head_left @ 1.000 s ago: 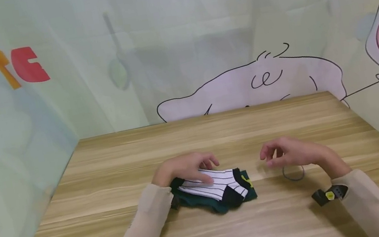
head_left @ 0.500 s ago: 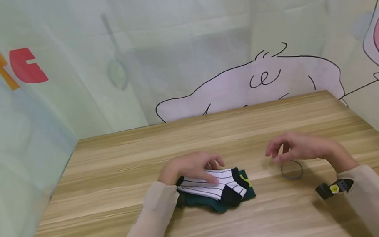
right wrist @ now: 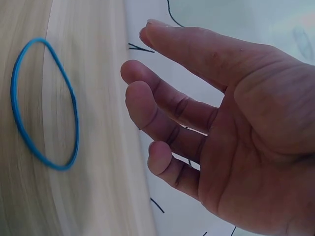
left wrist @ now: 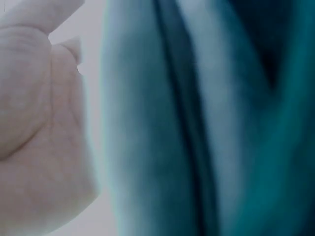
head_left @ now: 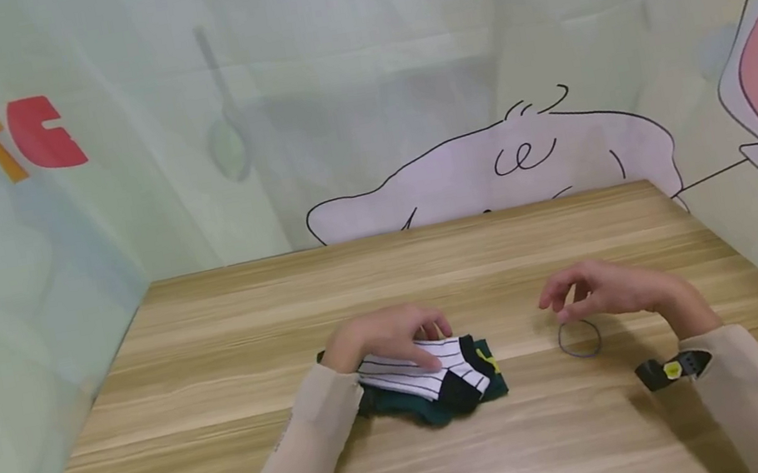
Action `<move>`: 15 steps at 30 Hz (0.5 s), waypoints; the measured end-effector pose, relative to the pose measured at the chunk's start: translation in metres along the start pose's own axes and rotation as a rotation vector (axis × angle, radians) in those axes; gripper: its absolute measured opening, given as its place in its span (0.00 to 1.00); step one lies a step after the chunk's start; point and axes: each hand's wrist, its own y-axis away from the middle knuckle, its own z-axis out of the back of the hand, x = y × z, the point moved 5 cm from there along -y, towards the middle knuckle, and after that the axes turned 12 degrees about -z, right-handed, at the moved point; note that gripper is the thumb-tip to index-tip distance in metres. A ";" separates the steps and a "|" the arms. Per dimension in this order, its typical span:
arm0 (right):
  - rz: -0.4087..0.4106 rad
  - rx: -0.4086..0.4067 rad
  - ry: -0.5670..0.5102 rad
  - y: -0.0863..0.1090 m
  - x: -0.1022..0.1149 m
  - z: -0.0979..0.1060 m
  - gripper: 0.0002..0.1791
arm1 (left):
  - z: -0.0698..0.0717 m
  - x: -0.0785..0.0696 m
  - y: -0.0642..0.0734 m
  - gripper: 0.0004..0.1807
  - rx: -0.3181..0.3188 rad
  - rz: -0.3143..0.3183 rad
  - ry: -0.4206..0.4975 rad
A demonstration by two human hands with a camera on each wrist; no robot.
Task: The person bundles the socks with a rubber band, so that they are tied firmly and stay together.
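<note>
A white sock with thin dark stripes and a black heel and cuff [head_left: 412, 380] lies on top of dark green fabric, apparently another sock [head_left: 429, 412], with a yellow mark near its right end. Over this small pile is my left hand [head_left: 392, 334], its fingers loosely bent and the thumb lying along the striped sock. Blurred teal cloth [left wrist: 142, 118] fills much of the left wrist view beside the palm. My right hand [head_left: 609, 289] hovers with relaxed fingers and holds nothing. Just below it, a thin blue rubber band [right wrist: 76, 118] lies on the table in an oval loop.
The wood-grain table [head_left: 240, 312] ends at a printed cloth backdrop [head_left: 373, 119] on the far side and both flanks. A dark strap with a yellow piece [head_left: 672, 370] is worn at the right wrist.
My right hand has drifted slightly right and away from the pile. My left hand has shifted a little to the right over the socks. The rubber band stays on the table.
</note>
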 end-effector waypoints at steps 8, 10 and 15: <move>-0.035 0.010 -0.013 0.000 -0.012 0.002 0.11 | 0.000 -0.003 -0.001 0.24 0.005 -0.002 -0.025; -0.043 0.015 -0.016 0.000 -0.014 0.002 0.11 | -0.001 -0.003 -0.001 0.24 0.009 0.004 -0.025; -0.041 0.023 -0.020 -0.001 -0.020 0.001 0.12 | -0.003 -0.001 -0.001 0.24 0.013 0.014 -0.016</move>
